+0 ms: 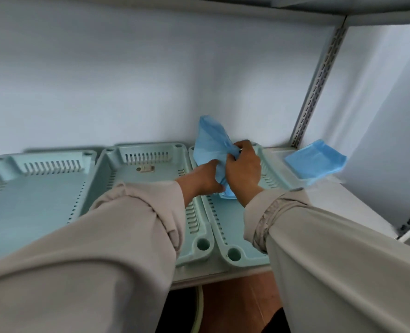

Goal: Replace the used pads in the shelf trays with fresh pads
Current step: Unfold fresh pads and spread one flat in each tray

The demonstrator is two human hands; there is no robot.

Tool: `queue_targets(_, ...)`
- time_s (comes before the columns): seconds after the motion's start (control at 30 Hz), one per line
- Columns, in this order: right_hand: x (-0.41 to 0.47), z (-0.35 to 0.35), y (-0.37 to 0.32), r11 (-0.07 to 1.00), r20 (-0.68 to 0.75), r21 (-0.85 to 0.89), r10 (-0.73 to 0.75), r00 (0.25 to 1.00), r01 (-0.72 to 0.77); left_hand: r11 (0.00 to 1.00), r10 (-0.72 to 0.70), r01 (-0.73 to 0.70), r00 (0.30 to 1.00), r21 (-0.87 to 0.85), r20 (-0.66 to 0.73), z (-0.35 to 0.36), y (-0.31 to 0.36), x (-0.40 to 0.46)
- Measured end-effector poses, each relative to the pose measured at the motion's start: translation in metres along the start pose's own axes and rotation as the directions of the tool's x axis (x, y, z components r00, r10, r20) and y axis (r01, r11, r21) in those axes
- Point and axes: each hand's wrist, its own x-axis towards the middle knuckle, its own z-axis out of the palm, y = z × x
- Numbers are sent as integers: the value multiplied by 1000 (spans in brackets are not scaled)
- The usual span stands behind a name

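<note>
While both hands (225, 174) clutch a crumpled blue pad (211, 143), middle tray's label (145, 168) unreadable

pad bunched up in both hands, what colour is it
Light blue. The bunched pad shows best in the head view, held over the right-most tray.

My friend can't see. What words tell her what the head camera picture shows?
Both hands, left hand and right hand, bunch a blue pad over the rightmost tray of three pale green trays on a white shelf. Another blue pad lies flat to the right.
</note>
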Motion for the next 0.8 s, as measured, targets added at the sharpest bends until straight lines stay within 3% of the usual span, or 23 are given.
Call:
queue_targets(0.13,8,4,14,983,206,17,178,962,-185,998,-9,10,1000,66,-11,14,-7,8)
queue_targets(0.27,24,4,38,844,388,76,465,796,-531,990,-68,64,997,130,25,28,-12,28)
queue_targets(0.43,24,20,77,914,387,-165,405,828,-370,943,-122,111,992,315,16,47,-28,39)
queue_targets(0.8,21,15,105,853,353,-437,454,818,-285,941,-88,98,995,325,-45,57,-35,59)
